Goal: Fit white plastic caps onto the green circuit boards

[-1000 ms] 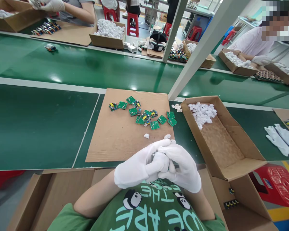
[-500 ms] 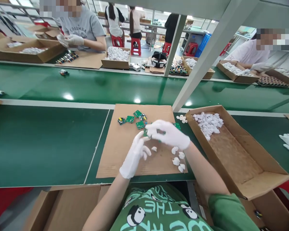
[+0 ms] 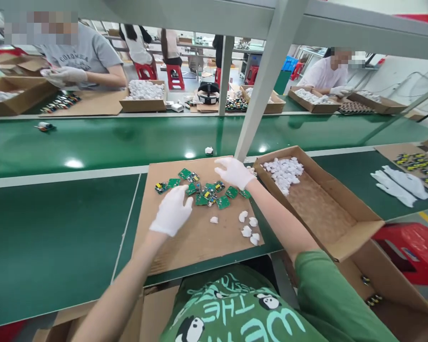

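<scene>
My white-gloved left hand [image 3: 171,212] is over the left part of a cardboard sheet [image 3: 185,247], its thumb apart from the fingers. Its fingertips are beside the green circuit boards [image 3: 201,199], several of which lie loosely grouped there. My right hand [image 3: 234,173], also gloved in white, reaches to the sheet's far edge with fingers spread and nothing visible in them. Just beyond it, a small white-topped piece [image 3: 209,150] sits on the green belt [image 3: 146,142]. Several small white pieces [image 3: 246,231] rest at the sheet's right side, and a single white piece [image 3: 214,220] lies nearer the middle.
To the right stands a cardboard box [image 3: 335,218] with a heap of white pieces [image 3: 283,173]. White gloves [image 3: 395,185] lie farther right. A slanted grey post [image 3: 253,114] rises behind the sheet. Across the belt, co-workers sit by boxes; a dark component [image 3: 45,127] is on the belt.
My hands have parted: the right moved toward the belt, the left over the boards' left side. A white-topped piece now shows on the belt beyond the sheet. The view has turned right.
</scene>
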`<state>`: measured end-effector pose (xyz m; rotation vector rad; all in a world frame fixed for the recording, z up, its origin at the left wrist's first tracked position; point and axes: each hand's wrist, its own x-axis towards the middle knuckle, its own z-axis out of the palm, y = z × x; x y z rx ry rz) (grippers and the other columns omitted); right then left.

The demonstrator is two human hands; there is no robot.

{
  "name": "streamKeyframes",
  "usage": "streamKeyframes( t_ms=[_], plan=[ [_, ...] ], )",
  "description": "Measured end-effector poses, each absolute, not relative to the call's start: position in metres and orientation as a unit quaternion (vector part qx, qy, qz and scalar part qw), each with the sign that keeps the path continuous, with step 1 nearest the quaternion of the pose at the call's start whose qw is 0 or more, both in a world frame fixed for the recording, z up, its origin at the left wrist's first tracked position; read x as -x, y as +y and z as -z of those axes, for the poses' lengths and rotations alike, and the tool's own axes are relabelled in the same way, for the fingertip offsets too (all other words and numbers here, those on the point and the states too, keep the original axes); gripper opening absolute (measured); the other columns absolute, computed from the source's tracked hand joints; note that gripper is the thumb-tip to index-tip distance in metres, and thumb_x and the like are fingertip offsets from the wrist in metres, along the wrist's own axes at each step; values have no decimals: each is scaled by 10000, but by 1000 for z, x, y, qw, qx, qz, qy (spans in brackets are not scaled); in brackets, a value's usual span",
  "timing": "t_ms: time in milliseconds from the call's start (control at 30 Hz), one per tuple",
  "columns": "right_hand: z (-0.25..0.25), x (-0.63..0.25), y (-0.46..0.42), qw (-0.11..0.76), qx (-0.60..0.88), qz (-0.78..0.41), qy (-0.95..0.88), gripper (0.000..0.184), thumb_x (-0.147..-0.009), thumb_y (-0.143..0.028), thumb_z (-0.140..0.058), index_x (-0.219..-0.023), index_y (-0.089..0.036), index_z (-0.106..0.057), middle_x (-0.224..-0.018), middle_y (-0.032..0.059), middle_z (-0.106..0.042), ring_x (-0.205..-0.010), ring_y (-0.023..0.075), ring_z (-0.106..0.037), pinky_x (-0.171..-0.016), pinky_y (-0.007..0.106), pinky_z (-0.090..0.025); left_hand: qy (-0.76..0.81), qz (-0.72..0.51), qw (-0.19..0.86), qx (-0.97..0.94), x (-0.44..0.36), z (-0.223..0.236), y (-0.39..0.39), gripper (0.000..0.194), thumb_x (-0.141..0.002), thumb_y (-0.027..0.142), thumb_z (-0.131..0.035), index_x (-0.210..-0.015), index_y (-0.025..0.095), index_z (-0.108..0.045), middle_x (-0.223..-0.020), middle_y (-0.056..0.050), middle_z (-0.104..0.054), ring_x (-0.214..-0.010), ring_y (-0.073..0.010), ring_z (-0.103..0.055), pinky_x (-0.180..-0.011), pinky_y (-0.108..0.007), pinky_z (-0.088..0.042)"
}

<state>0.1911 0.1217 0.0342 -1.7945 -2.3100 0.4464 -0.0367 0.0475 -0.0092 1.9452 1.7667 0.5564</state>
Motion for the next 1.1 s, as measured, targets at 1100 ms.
streamKeyframes(
  t_ms=[1100],
  plan=[
    [-30,-219,-78,585,391,-465,-538,164,-706,-121,-795,-788,-214,-687,-793,17,-731,-716,144,-704,-653,262,-584,279,-436,805,-291,-30,-25,-58,307,-860,330,-706,-1137,199,-714,-1069,-109,-744,-869,-193,-728,-641,-204,-575]
  ],
)
